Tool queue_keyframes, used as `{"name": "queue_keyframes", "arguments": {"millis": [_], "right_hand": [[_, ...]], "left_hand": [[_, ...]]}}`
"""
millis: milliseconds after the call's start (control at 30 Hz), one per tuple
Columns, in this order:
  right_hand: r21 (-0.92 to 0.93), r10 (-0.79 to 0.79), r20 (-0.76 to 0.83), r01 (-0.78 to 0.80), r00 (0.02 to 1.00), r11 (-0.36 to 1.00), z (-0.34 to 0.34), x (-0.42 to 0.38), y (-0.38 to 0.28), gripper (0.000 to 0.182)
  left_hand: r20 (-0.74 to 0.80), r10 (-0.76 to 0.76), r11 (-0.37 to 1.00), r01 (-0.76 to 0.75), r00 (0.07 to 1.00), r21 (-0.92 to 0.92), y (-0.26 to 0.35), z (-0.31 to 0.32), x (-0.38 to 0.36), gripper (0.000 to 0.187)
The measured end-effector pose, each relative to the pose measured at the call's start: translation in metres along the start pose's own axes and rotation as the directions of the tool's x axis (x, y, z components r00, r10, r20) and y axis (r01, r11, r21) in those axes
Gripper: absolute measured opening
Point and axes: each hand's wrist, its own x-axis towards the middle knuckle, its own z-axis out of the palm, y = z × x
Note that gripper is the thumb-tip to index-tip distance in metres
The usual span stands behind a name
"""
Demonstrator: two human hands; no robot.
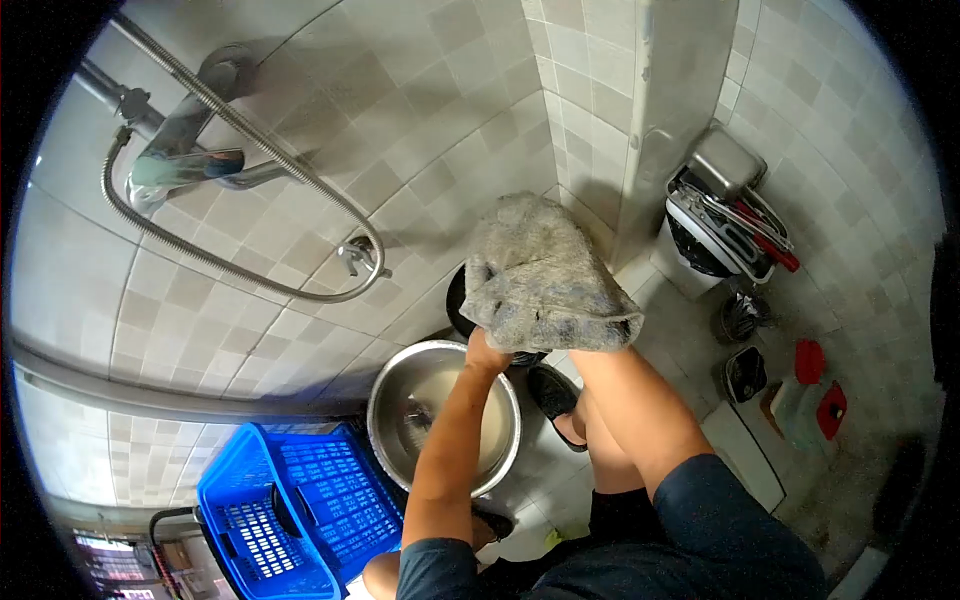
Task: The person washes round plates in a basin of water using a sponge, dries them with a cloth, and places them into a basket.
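Observation:
A worn grey towel-like cloth with dark stains is held up in front of me, its lower edge bunched. My left hand is closed on the cloth's lower left corner. The cloth covers my right hand; only the forearm and wrist show, reaching up to its lower right edge, and the fingers are hidden. Just below my left hand, a large metal basin stands on the floor with cloudy water in it. A dark round container shows partly behind the cloth.
A blue plastic basket stands left of the basin. A metal shower hose loops from the wall mixer. At right are a bin piled with utensils, a metal pan and red-lidded containers. My feet wear dark slippers.

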Motion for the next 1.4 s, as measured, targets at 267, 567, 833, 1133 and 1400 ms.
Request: {"name": "queue_keyframes", "arguments": {"millis": [267,567,833,1133,1400], "right_hand": [[0.004,0.005,0.006,-0.005,1.0,1.0,-0.003,0.003,-0.001,0.032],[-0.021,0.027,0.053,-0.026,0.998,0.999,0.005,-0.007,0.004,0.029],[-0.25,0.167,0.083,-0.141,0.982,0.958,0.031,-0.013,0.06,0.026],[-0.814,0.611,0.511,0.57,0.605,0.115,0.072,-0.081,0.225,0.024],[-0.397,0.457,0.822,0.917,0.34,0.032,0.074,-0.045,0.278,0.027]], "left_hand": [[0.342,0.11,0.861,-0.261,0.933,0.437,0.009,-0.008,-0.006,0.025],[-0.187,0.124,0.961,-0.071,0.974,0.266,0.046,-0.123,-0.059,0.011],[-0.383,-0.554,0.83,0.524,0.739,-0.188,0.046,-0.221,-0.183,0.021],[-0.333,-0.622,0.754,0.429,0.708,-0.497,0.047,-0.242,-0.242,0.03],[-0.298,-0.772,0.596,0.475,0.561,-0.648,0.046,-0.27,-0.272,0.031]]}}
